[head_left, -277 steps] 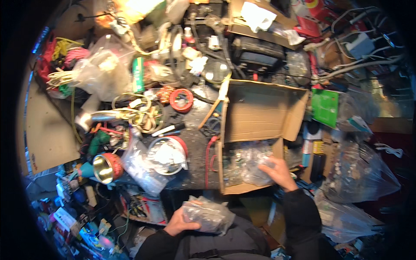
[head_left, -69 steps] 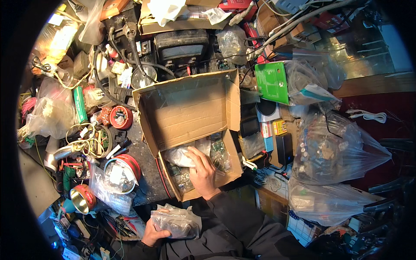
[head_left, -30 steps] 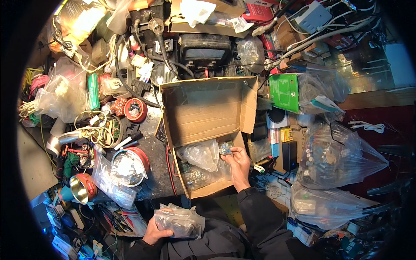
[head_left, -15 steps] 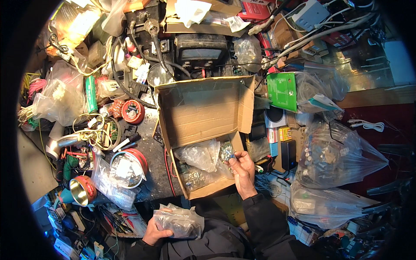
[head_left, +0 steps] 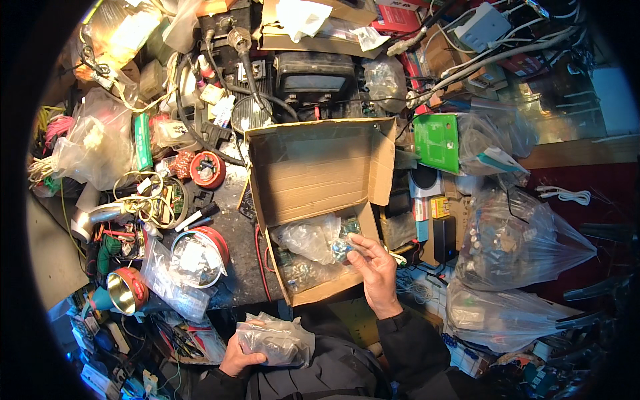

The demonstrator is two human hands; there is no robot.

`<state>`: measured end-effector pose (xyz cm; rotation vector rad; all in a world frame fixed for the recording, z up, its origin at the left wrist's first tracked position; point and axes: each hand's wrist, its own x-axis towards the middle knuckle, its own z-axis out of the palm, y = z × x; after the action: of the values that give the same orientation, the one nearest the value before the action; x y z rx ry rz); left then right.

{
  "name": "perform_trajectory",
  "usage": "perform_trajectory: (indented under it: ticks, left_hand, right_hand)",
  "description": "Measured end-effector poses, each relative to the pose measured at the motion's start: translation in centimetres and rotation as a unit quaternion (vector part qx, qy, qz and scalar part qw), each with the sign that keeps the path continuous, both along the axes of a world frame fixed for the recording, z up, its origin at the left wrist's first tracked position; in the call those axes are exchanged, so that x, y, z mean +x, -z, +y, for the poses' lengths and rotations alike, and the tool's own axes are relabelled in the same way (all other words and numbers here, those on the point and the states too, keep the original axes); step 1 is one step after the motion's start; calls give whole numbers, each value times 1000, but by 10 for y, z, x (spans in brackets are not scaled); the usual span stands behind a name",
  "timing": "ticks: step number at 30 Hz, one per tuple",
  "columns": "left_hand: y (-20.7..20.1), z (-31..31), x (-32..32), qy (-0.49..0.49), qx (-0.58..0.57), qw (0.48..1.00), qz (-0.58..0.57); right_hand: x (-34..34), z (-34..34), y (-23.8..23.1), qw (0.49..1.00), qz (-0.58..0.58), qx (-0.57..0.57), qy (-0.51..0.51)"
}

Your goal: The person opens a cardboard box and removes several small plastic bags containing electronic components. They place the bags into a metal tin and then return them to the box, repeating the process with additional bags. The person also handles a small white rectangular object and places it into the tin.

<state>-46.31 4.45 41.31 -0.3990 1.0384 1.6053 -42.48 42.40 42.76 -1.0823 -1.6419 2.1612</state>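
My left hand (head_left: 241, 358) grips a bundle of clear plastic bags (head_left: 279, 341) with greyish contents, low in front of my body. The open cardboard box (head_left: 313, 180) stands ahead with its lid raised. Inside lie a crumpled clear bag (head_left: 303, 238) and a bag of small mixed parts (head_left: 308, 275). My right hand (head_left: 379, 275) reaches over the box's right side. Its thumb and forefinger are stretched and apart, with the tips at the edge of a small bag of blue and green components (head_left: 342, 249). Whether they still touch that bag is hard to tell.
Left of the box are a red-rimmed tin (head_left: 200, 257), a red spool (head_left: 207, 169) and markers (head_left: 197, 217). A green panel (head_left: 437, 143) and a black box (head_left: 443, 240) stand at the right. Large filled plastic bags (head_left: 517, 237) hang farther right. Cables run behind.
The small component bag has gone down into the box, and my right finger and thumb have loosened from their pinch. The view has shifted slightly. My left hand keeps its hold.
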Motion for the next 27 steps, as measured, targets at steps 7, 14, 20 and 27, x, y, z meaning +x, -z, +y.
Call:
perform_trajectory:
  ticks: [7, 14, 20, 27]
  left_hand:
    - [2, -1, 1, -8, 10, 1000, 3]
    - [2, 1, -1, -18, 25, 1000, -3]
    - [1, 0, -1, -17, 2, 1000, -16]
    - [0, 0, 1, -16, 7, 1000, -8]
  right_hand:
    - [-2, -5, -10, 998, -64, 6, 4]
    - [-1, -1, -20, 988, -116, 97, -33]
    - [-5, -5, -29, 977, -136, 152, -55]
    - [-7, -8, -40, 958, -165, 211, -97]
